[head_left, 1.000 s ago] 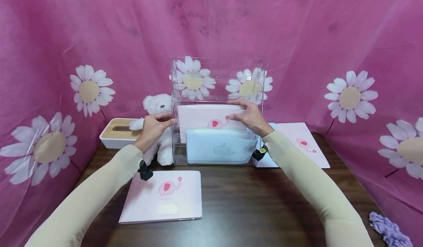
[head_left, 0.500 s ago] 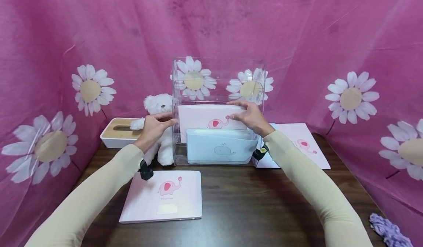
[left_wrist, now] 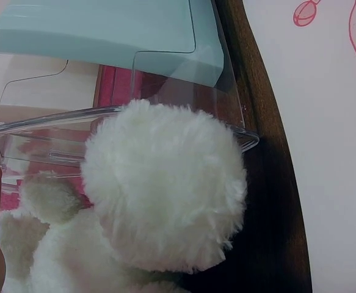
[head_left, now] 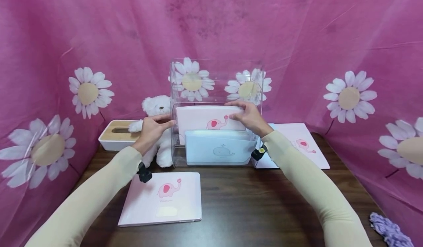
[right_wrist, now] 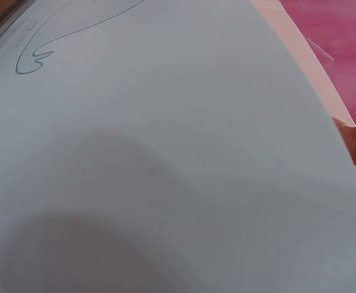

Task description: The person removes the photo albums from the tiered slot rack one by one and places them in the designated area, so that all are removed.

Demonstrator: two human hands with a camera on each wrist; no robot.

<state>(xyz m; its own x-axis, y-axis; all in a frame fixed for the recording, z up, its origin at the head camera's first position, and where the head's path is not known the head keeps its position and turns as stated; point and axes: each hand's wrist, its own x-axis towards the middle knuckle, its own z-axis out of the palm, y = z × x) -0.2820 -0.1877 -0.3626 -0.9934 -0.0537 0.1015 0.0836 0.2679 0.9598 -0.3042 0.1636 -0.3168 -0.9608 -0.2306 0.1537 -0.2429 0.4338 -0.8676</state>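
Note:
A clear acrylic rack (head_left: 217,99) stands at the back middle of the table. In it are a pink booklet with an elephant drawing (head_left: 195,118) behind and a pale blue booklet with a whale drawing (head_left: 205,147) in front, both upright. My left hand (head_left: 152,130) holds the rack's left side wall, thumb at its front edge; the left wrist view shows only part of a digit there. With the thumb on its front and fingers over the top edge, my right hand (head_left: 250,119) pinches the pink booklet near its upper right corner. The blue booklet hides its lower part.
Another pink elephant booklet (head_left: 185,199) lies flat front left. A white teddy bear (head_left: 164,157) sits against the rack's left side, beside a tissue box with a wooden lid (head_left: 114,142). More booklets (head_left: 314,136) lie right of the rack; purple knitted stuff (head_left: 390,228) sits front right.

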